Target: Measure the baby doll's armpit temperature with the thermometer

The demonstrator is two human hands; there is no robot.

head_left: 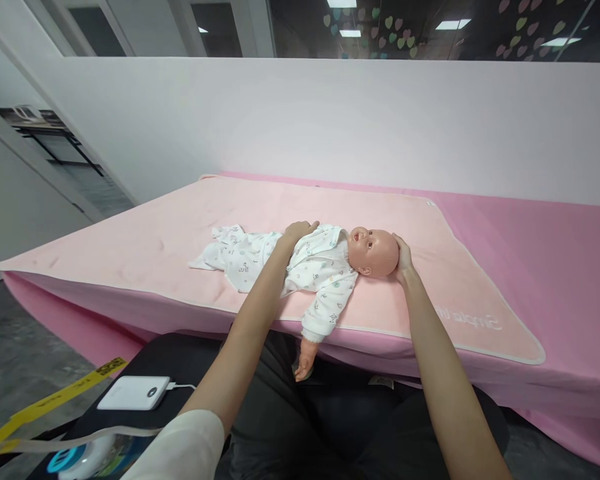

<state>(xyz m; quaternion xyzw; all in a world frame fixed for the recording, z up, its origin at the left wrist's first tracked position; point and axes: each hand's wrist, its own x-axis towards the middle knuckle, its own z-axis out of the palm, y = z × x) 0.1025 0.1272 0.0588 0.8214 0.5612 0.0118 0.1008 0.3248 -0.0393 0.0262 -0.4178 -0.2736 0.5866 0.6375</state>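
Note:
A baby doll [375,255] lies on its back on a pale pink mat [170,233], its head to the right. It wears a white printed top [330,257] and white printed trousers [245,260]. My left hand [300,232] holds the doll at the waist, its fingers partly hidden on the far side. Around the crown of the doll's head curls my right hand [404,257], with most fingers out of sight behind it. The doll's near arm [307,357] hangs over the table's front edge.
A darker pink cloth [555,267] covers the table under the mat. A white wall [330,127] stands behind it. At the lower left are a white power bank [134,393] with a cable, a yellow strap [65,398] and a blue-capped bottle [70,460].

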